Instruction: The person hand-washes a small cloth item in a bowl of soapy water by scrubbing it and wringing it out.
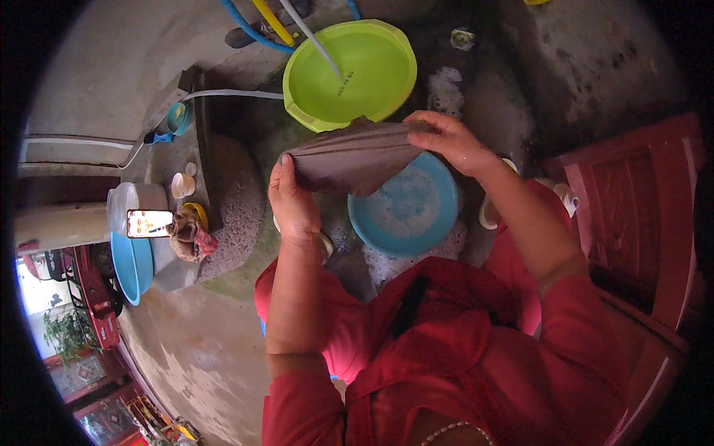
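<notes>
Between both hands a dark brown-grey cloth (351,159) is stretched out in the air. My left hand (293,195) grips its left end, thumb on top. At the upper right end, my right hand (446,139) pinches the cloth. Partly below the cloth stands a round blue basin (407,217) with sudsy water. Beyond the cloth is a larger yellow-green basin (374,61) of clear-looking water, with a pale hose (315,42) reaching into it.
Foam (446,92) lies on the wet floor. At left, a concrete ledge (198,150) holds a lit phone (149,223), a clear plastic tub (134,195) and crumpled cloths (187,237). Another blue basin (134,267) is beside it. A red wooden door (669,223) is at right.
</notes>
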{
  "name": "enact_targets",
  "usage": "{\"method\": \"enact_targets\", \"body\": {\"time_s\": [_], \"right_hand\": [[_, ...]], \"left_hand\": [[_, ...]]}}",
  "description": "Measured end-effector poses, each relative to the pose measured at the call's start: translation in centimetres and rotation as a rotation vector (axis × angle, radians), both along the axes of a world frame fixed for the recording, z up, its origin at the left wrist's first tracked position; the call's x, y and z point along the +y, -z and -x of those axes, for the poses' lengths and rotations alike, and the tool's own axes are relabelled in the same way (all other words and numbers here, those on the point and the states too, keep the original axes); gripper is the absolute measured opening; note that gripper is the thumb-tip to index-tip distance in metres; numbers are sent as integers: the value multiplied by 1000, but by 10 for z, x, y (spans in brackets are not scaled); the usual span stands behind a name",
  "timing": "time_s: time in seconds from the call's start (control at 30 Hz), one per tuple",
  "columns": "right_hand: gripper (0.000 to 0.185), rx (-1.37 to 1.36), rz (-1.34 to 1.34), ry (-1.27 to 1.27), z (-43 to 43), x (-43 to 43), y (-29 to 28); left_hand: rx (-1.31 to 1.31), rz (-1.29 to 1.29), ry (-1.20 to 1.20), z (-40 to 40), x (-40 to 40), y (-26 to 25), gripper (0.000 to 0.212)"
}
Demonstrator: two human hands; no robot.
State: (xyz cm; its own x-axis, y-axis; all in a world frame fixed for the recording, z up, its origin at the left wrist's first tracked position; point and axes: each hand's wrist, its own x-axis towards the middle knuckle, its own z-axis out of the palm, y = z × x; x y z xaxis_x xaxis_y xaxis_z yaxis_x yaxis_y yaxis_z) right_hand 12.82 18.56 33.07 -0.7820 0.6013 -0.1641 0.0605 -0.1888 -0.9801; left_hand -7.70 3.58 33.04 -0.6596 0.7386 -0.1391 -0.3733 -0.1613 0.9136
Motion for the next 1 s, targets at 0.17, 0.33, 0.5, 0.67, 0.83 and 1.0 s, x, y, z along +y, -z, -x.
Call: {"method": "enact_targets", "body": {"time_s": [0.17, 0.33, 0.5, 0.67, 0.83, 1.0], "right_hand": [[29, 107, 322, 131, 4, 0, 5], [26, 207, 354, 171, 6, 12, 10], [26, -135, -480, 269, 4, 16, 16], [30, -102, -758, 11, 8, -1, 36], [34, -108, -640, -406, 10, -37, 37], [27, -164, -489, -293, 21, -33, 57]], "left_hand": [[-83, 60, 9, -2, 3, 2, 31], [87, 103, -100, -1, 5, -1, 23], [178, 160, 88, -4, 2, -5, 22], [-25, 11, 353, -16, -2, -10, 21], [-45, -73, 453, -26, 4, -15, 20], [569, 156, 509, -26, 5, -8, 47]]}}
